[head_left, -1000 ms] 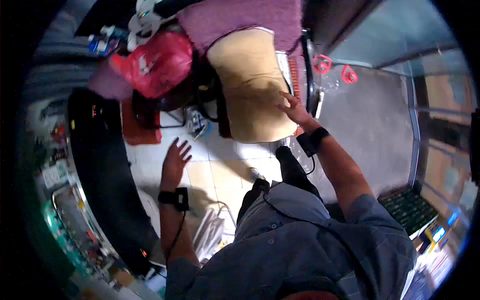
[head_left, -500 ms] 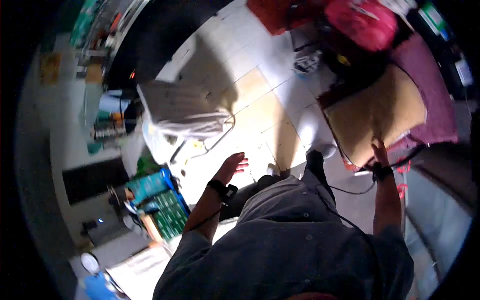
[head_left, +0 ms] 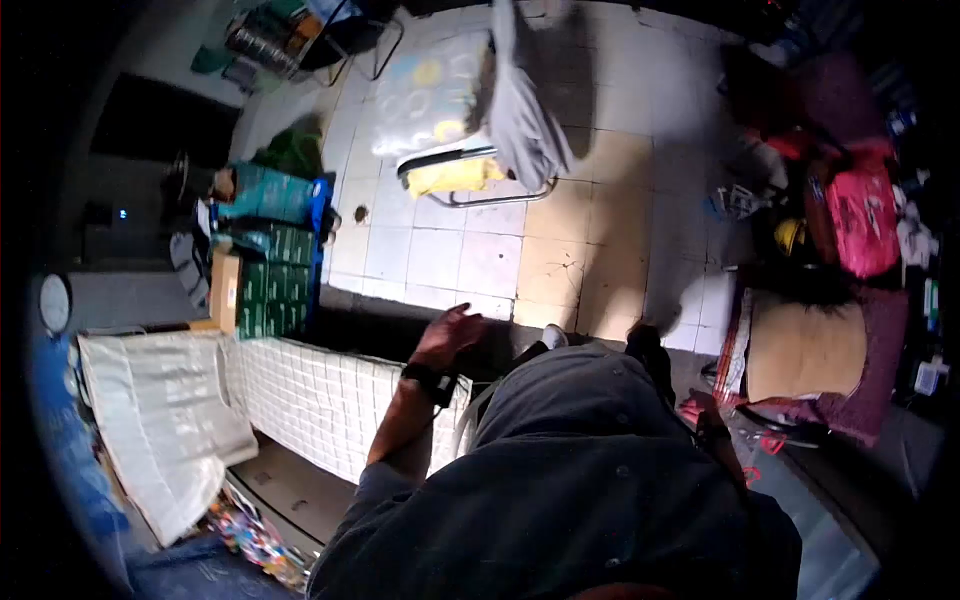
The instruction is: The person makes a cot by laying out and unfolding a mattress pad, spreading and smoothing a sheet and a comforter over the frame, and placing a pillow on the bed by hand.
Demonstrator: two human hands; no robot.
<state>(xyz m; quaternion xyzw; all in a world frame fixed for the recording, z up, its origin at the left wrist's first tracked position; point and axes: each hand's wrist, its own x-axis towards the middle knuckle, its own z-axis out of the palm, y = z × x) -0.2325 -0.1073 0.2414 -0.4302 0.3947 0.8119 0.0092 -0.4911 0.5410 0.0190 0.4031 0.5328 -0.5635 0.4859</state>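
- Head: view swung; right hand (head_left: 697, 408) now off tan cushion (head_left: 806, 350), just beside it; blurred, can't tell grip.
- Left hand (head_left: 447, 337): loosely open, empty.
- Cushion lies by purple cloth (head_left: 885, 370).
- Likely mid-turn, no handling underway.

You have pale, smooth floor tiles (head_left: 485, 262) with a slight sheen, a shiny metal chair frame (head_left: 500, 200) and matt tan cloth on the cushion (head_left: 806, 346).
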